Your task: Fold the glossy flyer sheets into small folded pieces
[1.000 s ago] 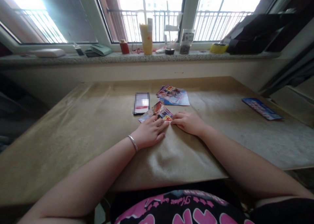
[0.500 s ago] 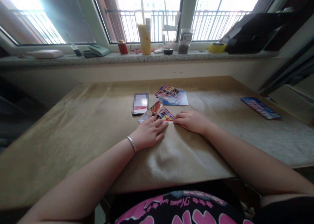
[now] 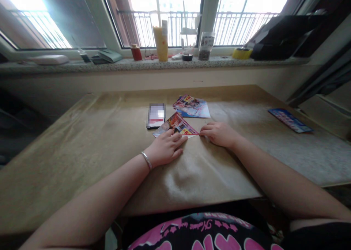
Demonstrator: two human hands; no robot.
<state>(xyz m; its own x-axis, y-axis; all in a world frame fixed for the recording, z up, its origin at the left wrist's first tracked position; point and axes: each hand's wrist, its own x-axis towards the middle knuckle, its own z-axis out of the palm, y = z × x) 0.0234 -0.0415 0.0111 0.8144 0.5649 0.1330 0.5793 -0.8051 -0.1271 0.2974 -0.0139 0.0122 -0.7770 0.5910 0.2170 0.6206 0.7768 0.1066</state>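
A colourful printed paper sheet (image 3: pixel 177 122), folded into a triangle, lies on the table with its long edge towards me and a white strip along that edge. My left hand (image 3: pixel 166 146), with a silver bangle at the wrist, rests flat on its near left part, fingers spread. At the sheet's right corner is my right hand (image 3: pixel 219 134), fingers bent and drawn together, their tips on the corner. Just behind the sheet sits a small pile of similar printed sheets (image 3: pixel 199 109). A phone (image 3: pixel 156 116) with a lit, blurred screen lies to its left.
A blue printed strip of folded paper (image 3: pixel 290 120) lies at the right of the tan-covered table (image 3: pixel 90 140). Along the granite windowsill (image 3: pixel 131 65) stand a yellow cup (image 3: pixel 160 43), a red jar (image 3: pixel 136 52), clear containers, yellow tape (image 3: pixel 241 53) and a black bag (image 3: pixel 274 41).
My right hand has slid a little to the right along the sheet's near edge, out to its corner, uncovering more of the print. The left hand stays in place.
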